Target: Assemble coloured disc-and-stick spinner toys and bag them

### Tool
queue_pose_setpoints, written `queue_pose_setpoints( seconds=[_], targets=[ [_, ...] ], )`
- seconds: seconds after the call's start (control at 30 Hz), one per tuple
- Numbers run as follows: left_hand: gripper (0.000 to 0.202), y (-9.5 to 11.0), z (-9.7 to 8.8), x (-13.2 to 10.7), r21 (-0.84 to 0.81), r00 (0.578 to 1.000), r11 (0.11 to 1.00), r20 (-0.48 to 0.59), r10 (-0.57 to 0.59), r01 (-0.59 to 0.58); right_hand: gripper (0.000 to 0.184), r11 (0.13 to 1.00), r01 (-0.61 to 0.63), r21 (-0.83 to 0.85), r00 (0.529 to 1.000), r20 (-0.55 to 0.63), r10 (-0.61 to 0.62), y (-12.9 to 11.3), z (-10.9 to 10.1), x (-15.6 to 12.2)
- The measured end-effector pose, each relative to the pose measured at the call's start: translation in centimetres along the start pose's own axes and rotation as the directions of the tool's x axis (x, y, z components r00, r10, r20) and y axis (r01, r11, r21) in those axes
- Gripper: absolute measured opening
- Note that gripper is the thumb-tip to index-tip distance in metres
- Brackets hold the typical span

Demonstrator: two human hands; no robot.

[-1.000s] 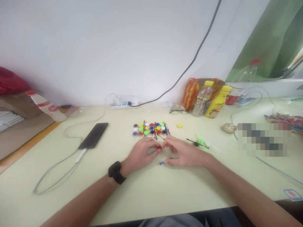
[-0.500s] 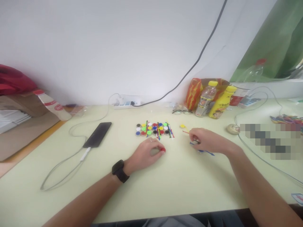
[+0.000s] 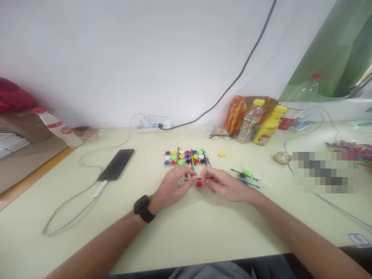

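My left hand (image 3: 176,186), with a black watch on its wrist, is pinched near the left end of a thin red arrow-shaped stick (image 3: 198,179). The fingers of my right hand (image 3: 222,184) close on the same stick from the right, hiding part of it. A small round red disc (image 3: 199,185) lies on the table just below the stick, between both hands. Beyond my hands are rows of round coloured discs (image 3: 188,156) with coloured arrow sticks (image 3: 206,158) lying between them. Right of my right hand lie a blue arrow stick (image 3: 250,183), a black disc (image 3: 242,175) and a green piece (image 3: 248,173).
A yellow disc (image 3: 222,154) sits apart, right of the rows. Further back are eyeglasses (image 3: 221,136), a clear bottle (image 3: 249,123) and a yellow bottle (image 3: 269,128). To the left lies a phone (image 3: 116,165) on a white cable. A mouse (image 3: 282,158) is at right.
My right hand has moved left from the loose pieces to my left hand, bringing the red arrow stick. My left hand has let go of the red disc and now pinches the stick.
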State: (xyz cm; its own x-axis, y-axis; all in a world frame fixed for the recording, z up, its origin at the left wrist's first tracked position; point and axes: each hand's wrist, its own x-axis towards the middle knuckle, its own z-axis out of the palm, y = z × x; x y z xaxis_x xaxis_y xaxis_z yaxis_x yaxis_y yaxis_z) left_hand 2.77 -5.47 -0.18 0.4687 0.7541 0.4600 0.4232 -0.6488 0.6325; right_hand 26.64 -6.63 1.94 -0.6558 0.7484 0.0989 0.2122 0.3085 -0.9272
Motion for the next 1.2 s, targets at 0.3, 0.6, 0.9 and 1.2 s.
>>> queue_pose_setpoints(
  seconds=[0.3, 0.6, 0.9, 1.2],
  targets=[
    [0.016, -0.2, 0.1, 0.2, 0.024, 0.995, 0.999, 0.096, -0.038, 0.036, 0.01, 0.994, -0.001, -0.108, 0.985, -0.171, -0.017, 1.9, 0.6, 0.8],
    [0.014, -0.6, 0.3, 0.0, -0.032, 0.979, 0.989, 0.152, -0.137, 0.144, 0.009, 0.99, -0.128, 0.062, 0.982, -0.135, 0.135, 2.5, 0.5, 1.0],
    [0.015, -0.6, 0.5, 0.0, 0.058, 0.967, 0.987, 0.201, -0.157, 0.148, 0.018, 0.946, -0.295, 0.138, 0.936, -0.155, 0.315, 2.7, 0.3, 1.2],
    [0.015, -0.4, 0.4, 0.0, 0.053, 0.97, 0.994, 0.217, -0.107, 0.098, 0.02, 0.945, -0.269, 0.187, 0.961, -0.012, 0.276, 3.1, -0.2, 1.3]
  ],
)
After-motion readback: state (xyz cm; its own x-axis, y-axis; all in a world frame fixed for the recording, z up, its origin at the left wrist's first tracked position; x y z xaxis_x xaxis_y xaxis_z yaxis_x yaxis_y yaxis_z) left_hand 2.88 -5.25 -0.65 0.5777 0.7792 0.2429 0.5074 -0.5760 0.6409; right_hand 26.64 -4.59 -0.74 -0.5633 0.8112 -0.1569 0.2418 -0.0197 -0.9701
